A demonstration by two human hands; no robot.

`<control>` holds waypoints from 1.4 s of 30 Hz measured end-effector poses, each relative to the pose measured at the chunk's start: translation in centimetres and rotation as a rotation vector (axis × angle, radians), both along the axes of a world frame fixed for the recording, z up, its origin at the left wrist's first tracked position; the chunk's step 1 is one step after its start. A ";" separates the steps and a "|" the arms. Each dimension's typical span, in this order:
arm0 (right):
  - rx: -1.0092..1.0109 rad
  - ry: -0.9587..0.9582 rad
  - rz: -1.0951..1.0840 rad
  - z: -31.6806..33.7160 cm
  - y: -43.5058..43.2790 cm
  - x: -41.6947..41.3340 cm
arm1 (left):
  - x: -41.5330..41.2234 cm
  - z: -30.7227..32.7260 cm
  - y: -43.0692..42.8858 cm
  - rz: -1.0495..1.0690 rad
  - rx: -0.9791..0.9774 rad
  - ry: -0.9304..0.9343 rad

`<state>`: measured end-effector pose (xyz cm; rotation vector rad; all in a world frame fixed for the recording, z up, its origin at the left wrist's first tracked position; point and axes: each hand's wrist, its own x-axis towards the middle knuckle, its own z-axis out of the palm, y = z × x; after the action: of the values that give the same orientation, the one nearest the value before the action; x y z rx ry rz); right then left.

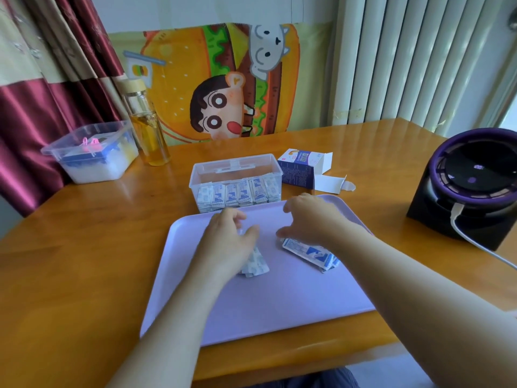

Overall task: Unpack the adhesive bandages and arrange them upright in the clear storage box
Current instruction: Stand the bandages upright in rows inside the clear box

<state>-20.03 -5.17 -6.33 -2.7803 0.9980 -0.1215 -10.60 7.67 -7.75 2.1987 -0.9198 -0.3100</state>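
A clear storage box stands behind the lilac tray, with a row of white-and-blue bandages upright against its front wall. My left hand rests on a small stack of bandages on the tray, fingers curled over it. My right hand hovers with spread fingers above a second stack of bandages lying flat; its fingertips touch the stack's far end. The opened purple bandage carton lies on its side to the right of the clear box.
A glass bottle with yellow liquid and a lidded plastic tub stand at the back left. A black and purple device with a white cable sits at the right. The wooden table runs under everything.
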 end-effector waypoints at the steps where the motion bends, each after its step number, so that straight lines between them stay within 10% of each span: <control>1: 0.013 -0.009 0.040 0.1 0.3 0.6 | 1.0 -0.6 0.1 0.018 0.162 -0.084; 5: 0.140 0.080 0.221 -0.2 1.6 3.4 | 2.0 -2.4 0.3 0.006 0.554 -0.197; 21: 0.395 0.370 0.212 0.0 0.1 7.1 | 2.2 -4.5 -0.8 -0.063 0.459 -0.275; 30: 0.701 -0.250 0.241 0.3 -0.4 5.4 | 4.1 -2.8 0.0 -0.098 0.037 -0.117; 36: 0.323 -0.288 0.288 -1.6 0.5 4.8 | 7.4 -2.2 1.2 -0.223 0.180 -0.518; 42: 0.273 -0.134 0.300 -3.6 1.1 5.0 | 6.7 -3.3 1.1 -0.336 0.272 -0.319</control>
<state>-15.03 -4.11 -9.96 -2.5917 0.5147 -0.1177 -3.88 8.81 -11.03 2.3782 -1.5063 -0.2558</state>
